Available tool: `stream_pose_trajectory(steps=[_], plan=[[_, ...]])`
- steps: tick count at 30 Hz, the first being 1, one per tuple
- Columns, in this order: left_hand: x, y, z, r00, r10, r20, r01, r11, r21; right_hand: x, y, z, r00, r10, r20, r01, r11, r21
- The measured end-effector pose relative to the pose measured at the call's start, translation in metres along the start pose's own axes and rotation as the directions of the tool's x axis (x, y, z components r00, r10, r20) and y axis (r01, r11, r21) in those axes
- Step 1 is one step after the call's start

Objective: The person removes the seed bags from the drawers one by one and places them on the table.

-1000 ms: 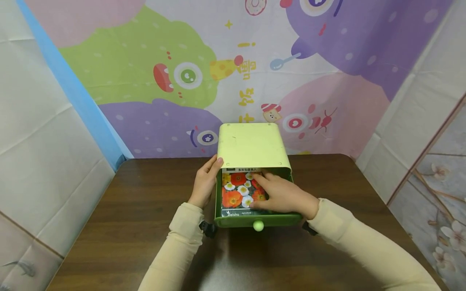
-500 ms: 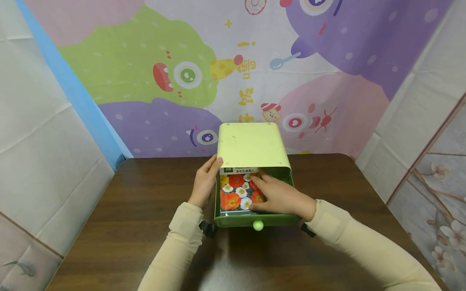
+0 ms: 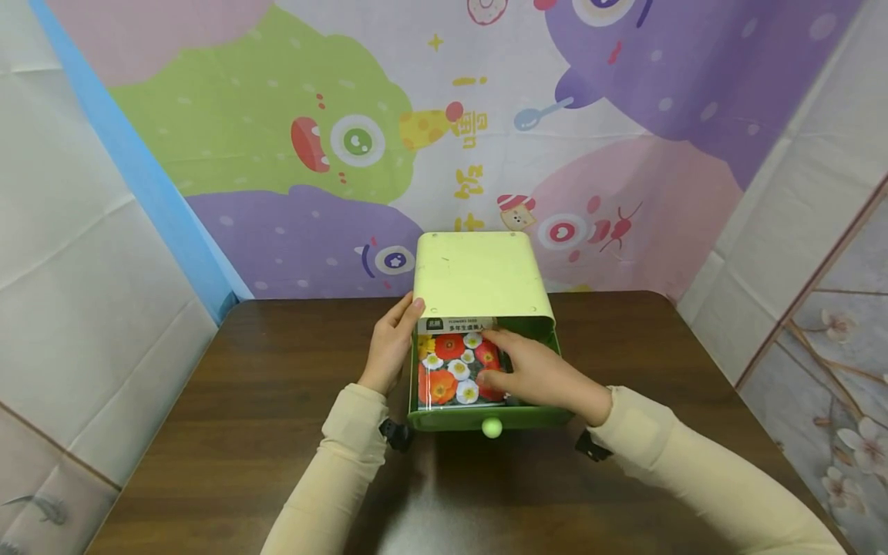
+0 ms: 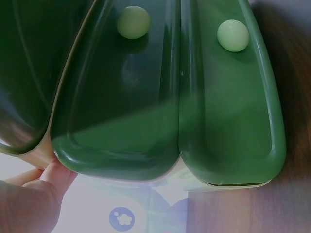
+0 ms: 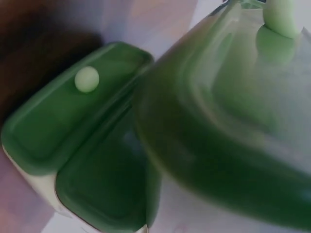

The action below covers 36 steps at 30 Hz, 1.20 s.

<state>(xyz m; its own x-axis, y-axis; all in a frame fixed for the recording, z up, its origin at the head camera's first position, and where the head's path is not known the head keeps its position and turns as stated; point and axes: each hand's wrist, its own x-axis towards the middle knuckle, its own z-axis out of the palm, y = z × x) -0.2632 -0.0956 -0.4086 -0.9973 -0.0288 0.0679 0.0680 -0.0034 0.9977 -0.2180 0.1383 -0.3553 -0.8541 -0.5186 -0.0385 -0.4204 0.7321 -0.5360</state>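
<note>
A small light-yellow cabinet [image 3: 479, 274] with green drawers stands on the table, its top drawer [image 3: 451, 420] pulled out. In that drawer lies a flower seed packet [image 3: 454, 370], face up, with red, orange and white blooms. My right hand [image 3: 541, 374] reaches over the drawer's right side, thumb and fingers spread at the packet's right part; its fingertips are partly hidden. My left hand [image 3: 391, 347] rests against the cabinet's left side near the front edge, thumb by the top corner. In the left wrist view, part of the left hand [image 4: 41, 194] touches the cabinet's side wall.
Below the open drawer are two closed green drawers with round knobs, the middle drawer [image 4: 116, 97] and the bottom drawer [image 4: 233, 107]. The dark wooden table [image 3: 277, 432] extends around the cabinet. A cartoon-printed cloth [image 3: 277, 139] hangs behind the table.
The packet has shifted slightly left and toward the front, showing more of its top label. My right thumb has moved up off the packet's lower part. The left hand stays put.
</note>
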Motion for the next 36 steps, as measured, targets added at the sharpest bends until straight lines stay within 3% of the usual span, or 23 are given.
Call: stream_pose_trajectory(steps=[6,10,12,15,19,26,30,36], plan=[[-0.002,0.007,0.000,1.000,-0.026,0.017,0.026,1.000,0.004,0.000,0.001,-0.004,0.997,0.074,-0.027,-0.068,0.980,0.190],[0.000,0.001,0.000,1.000,-0.019,0.007,0.019,1.000,0.002,0.000,0.006,-0.004,0.992,0.115,-0.058,-0.091,0.943,0.321],[0.000,0.001,0.000,1.000,-0.016,0.003,0.016,1.000,-0.002,0.002,0.008,-0.004,0.988,0.139,-0.065,-0.102,0.913,0.395],[0.000,0.001,0.001,1.000,-0.012,0.001,0.012,1.000,-0.012,0.005,0.010,-0.005,0.979,0.200,-0.048,-0.146,0.838,0.526],[-0.001,0.002,0.001,1.000,-0.008,0.000,0.008,1.000,-0.013,0.009,0.009,-0.007,0.975,0.220,-0.037,-0.149,0.763,0.629],[-0.001,0.000,0.001,1.000,-0.010,-0.005,0.010,1.000,-0.007,0.010,0.009,-0.008,0.977,0.208,-0.036,-0.118,0.680,0.723],[0.000,0.000,0.001,1.000,0.001,-0.007,-0.001,1.000,-0.017,0.011,0.012,-0.007,0.980,0.194,-0.035,-0.103,0.658,0.746],[0.000,0.000,0.000,1.000,0.005,0.003,-0.004,1.000,-0.025,0.013,0.011,-0.006,0.974,0.226,-0.007,-0.153,0.681,0.716]])
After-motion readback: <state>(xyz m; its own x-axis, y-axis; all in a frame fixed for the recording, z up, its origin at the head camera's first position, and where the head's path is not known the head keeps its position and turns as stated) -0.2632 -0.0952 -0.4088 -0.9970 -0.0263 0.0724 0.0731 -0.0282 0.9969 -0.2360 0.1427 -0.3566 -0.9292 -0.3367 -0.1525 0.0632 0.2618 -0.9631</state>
